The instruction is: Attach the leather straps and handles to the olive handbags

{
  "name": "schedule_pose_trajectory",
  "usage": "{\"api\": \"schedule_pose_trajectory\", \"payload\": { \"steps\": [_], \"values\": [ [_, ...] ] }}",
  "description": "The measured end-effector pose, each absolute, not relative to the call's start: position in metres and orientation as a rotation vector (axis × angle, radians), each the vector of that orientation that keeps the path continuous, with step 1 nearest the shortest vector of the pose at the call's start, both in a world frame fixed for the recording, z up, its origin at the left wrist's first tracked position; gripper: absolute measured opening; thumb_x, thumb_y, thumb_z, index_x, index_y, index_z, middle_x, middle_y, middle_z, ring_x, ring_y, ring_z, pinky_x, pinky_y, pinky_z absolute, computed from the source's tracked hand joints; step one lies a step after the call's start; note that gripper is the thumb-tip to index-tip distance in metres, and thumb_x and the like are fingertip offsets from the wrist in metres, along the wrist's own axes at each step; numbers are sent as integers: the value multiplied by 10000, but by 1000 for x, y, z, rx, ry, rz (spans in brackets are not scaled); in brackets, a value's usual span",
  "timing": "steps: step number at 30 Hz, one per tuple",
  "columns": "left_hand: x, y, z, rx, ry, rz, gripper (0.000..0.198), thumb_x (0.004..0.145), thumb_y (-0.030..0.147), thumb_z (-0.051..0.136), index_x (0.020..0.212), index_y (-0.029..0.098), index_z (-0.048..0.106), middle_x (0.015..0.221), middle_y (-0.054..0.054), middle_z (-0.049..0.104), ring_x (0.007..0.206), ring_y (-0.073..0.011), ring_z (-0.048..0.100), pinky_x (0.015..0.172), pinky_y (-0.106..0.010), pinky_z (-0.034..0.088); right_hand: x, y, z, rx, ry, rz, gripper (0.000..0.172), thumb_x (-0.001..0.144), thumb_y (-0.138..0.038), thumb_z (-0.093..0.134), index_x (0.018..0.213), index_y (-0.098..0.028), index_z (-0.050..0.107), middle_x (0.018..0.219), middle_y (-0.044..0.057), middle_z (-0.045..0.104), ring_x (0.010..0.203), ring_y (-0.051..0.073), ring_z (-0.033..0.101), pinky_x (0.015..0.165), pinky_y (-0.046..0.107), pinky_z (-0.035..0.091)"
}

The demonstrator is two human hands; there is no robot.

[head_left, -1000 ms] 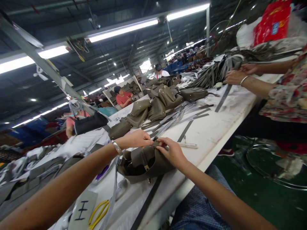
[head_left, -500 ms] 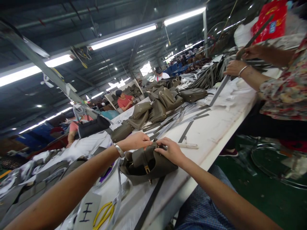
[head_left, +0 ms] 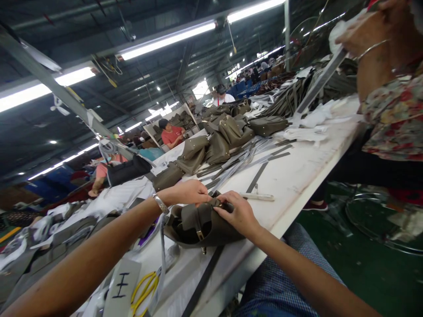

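An olive-grey handbag (head_left: 218,231) lies on the white table before me, its mouth facing me and a small gold clasp at its front. My left hand (head_left: 185,193) pinches the far edge of the bag near a strap end. Close beside it, my right hand (head_left: 239,213) grips the same edge at a small metal fitting, thumb and fingers closed on it. The exact spot between my fingertips is partly hidden. A dark flat strap (head_left: 203,279) runs from under the bag toward the table's front edge.
Yellow-handled scissors (head_left: 143,290) and a marked grey card (head_left: 120,288) lie at lower left. A white pen-like tool (head_left: 257,196) rests beyond my right hand. Handbags (head_left: 214,145) and loose straps are piled farther back. At right, a co-worker's hand (head_left: 366,35) holds a long strap.
Both my hands stay on the bag's edge, with small finger shifts. The co-worker at right has raised their hands and the strap upward.
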State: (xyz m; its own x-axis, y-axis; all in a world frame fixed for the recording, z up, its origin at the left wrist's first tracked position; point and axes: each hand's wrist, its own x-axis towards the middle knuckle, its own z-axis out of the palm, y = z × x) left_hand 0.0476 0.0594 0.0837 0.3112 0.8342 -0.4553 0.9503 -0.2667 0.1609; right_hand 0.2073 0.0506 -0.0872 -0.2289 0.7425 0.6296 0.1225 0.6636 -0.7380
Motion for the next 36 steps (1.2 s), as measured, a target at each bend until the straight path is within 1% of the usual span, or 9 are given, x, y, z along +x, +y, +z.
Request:
{"api": "schedule_pose_trajectory", "payload": {
  "steps": [5, 11, 15, 17, 21, 25, 29, 34, 36],
  "values": [
    [56, 53, 79, 2216, 1566, -424, 340, 834, 354, 493, 604, 147, 630, 512, 6, 590, 491, -107, 489, 489, -219, 317, 209, 42, -92, -669, -1719, 658, 164, 844, -220, 703, 994, -227, 636, 935, 42, 621, 927, 219, 577, 815, 337, 468],
    [59, 48, 72, 2175, 1662, -368, 343, 817, 409, 516, 668, 145, 676, 516, 9, 591, 496, -113, 489, 476, -225, 302, 209, 38, -93, -701, -1735, 622, 177, 844, -230, 705, 1003, -228, 629, 950, 49, 641, 940, 231, 586, 827, 353, 466],
    [59, 46, 67, 2097, 1719, -371, 334, 803, 401, 510, 694, 154, 706, 513, 19, 568, 494, -114, 460, 468, -231, 287, 210, 37, -90, -756, -1778, 540, 176, 835, -272, 716, 989, -237, 638, 946, 53, 668, 938, 251, 591, 864, 400, 440],
    [61, 45, 65, 2124, 1731, -350, 323, 798, 374, 502, 666, 153, 698, 508, 19, 548, 500, -114, 438, 475, -239, 271, 210, 37, -88, -766, -1780, 517, 171, 837, -275, 712, 988, -238, 640, 944, 56, 671, 940, 253, 591, 879, 412, 431],
    [68, 41, 59, 2255, 1732, -305, 322, 798, 321, 497, 565, 142, 628, 502, 8, 504, 530, -116, 413, 505, -257, 242, 209, 36, -89, -767, -1770, 502, 165, 838, -263, 712, 979, -234, 630, 939, 51, 670, 932, 250, 589, 883, 407, 422],
    [70, 39, 55, 2325, 1635, -324, 349, 842, 331, 473, 594, 147, 637, 541, 2, 540, 547, -117, 421, 526, -258, 240, 210, 36, -91, -723, -1776, 496, 161, 841, -264, 717, 958, -225, 614, 934, 46, 671, 926, 236, 589, 884, 394, 417],
    [69, 41, 57, 2371, 1636, -325, 363, 846, 346, 489, 564, 145, 599, 516, 12, 488, 532, -110, 379, 519, -262, 224, 211, 38, -91, -728, -1779, 533, 201, 818, -261, 748, 964, -227, 613, 932, 32, 664, 928, 228, 589, 896, 388, 412],
    [62, 45, 56, 2065, 1621, -324, 331, 842, 373, 483, 669, 149, 654, 523, 24, 512, 523, -113, 441, 499, -237, 270, 211, 39, -91, -770, -1786, 618, 212, 809, -287, 762, 969, -246, 630, 941, 28, 659, 928, 232, 587, 861, 383, 427],
    [62, 45, 54, 2089, 1635, -333, 314, 828, 352, 492, 654, 148, 656, 519, 20, 520, 526, -116, 445, 502, -240, 267, 209, 38, -91, -767, -1788, 627, 210, 796, -283, 773, 947, -245, 633, 928, 29, 659, 916, 233, 588, 848, 381, 431]
  ]
}}
